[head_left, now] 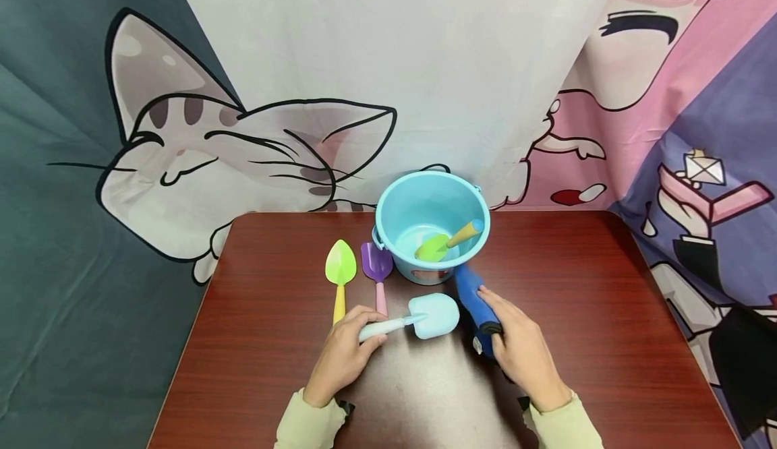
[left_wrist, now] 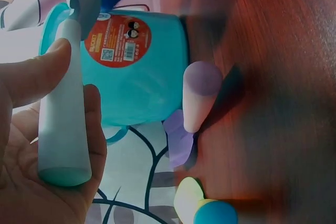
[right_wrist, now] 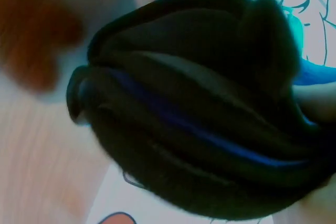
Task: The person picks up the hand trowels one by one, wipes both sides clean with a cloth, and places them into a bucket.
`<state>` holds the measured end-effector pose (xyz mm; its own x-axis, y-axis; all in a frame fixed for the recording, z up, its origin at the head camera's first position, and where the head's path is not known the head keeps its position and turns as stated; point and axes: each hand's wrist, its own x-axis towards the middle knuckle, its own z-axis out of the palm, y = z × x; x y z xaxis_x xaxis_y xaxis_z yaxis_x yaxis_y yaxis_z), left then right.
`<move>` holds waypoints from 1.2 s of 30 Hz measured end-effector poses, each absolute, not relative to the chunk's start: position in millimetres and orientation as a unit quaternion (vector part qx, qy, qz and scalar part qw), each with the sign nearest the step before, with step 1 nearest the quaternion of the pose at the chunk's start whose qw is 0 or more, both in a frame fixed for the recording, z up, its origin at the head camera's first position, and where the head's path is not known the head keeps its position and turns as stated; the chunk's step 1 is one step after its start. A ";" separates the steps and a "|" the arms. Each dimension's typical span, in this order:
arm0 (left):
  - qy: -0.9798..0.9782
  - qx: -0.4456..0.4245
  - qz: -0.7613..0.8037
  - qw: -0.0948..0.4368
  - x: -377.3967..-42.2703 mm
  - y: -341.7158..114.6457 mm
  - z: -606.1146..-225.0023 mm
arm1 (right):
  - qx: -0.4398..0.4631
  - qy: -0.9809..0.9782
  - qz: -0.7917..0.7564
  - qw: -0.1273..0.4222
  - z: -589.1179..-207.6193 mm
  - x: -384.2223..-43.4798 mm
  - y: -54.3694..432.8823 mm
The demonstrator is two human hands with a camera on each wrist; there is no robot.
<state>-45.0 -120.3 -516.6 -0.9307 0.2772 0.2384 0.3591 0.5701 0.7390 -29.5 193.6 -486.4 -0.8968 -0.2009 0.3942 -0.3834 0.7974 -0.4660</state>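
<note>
My left hand [head_left: 344, 351] grips a light blue toy shovel [head_left: 434, 315] by its whitish handle [left_wrist: 65, 114], thumb on one side and fingers on the other. Its scoop points right, in front of the bucket. On the right, my right hand [head_left: 525, 341] holds a folded blue cloth item [head_left: 475, 295] with black edging, close beside the bucket. In the right wrist view its dark, folded inside [right_wrist: 194, 103] fills the middle. A light blue bucket [head_left: 432, 276] stands at the back, with a green toy trowel [head_left: 432, 249] inside, its yellow handle leaning on the rim.
Left of the bucket lie a green trowel [head_left: 340, 263] with a yellow handle and a purple shovel [head_left: 377, 263] with a pink handle. All stand on a reddish-brown table [head_left: 261, 368]. A printed cloth [head_left: 485, 65] hangs behind the table's back edge.
</note>
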 end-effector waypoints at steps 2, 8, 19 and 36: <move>-0.886 -0.176 -0.426 0.042 -45.9 -120.1 -516.0 | 0.145 -0.932 0.281 0.178 -483.3 -29.0 195.1; -0.895 -0.165 -0.413 0.018 -46.7 -118.1 -517.2 | 0.153 -0.917 0.304 0.208 -473.9 -24.2 191.6; -0.896 -0.188 -0.402 0.025 -48.0 -106.6 -518.6 | 0.226 -0.894 0.337 0.188 -464.1 -17.8 172.1; -0.891 -0.204 -0.405 0.021 -49.8 -98.2 -511.9 | 0.347 -0.901 0.258 0.030 -471.6 -20.1 146.0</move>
<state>-49.8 -98.2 -511.9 -0.9162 0.3455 0.2031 0.3801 0.5883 0.7137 -20.1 146.0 -471.6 -0.7568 -0.6109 0.2326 -0.6414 0.6256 -0.4441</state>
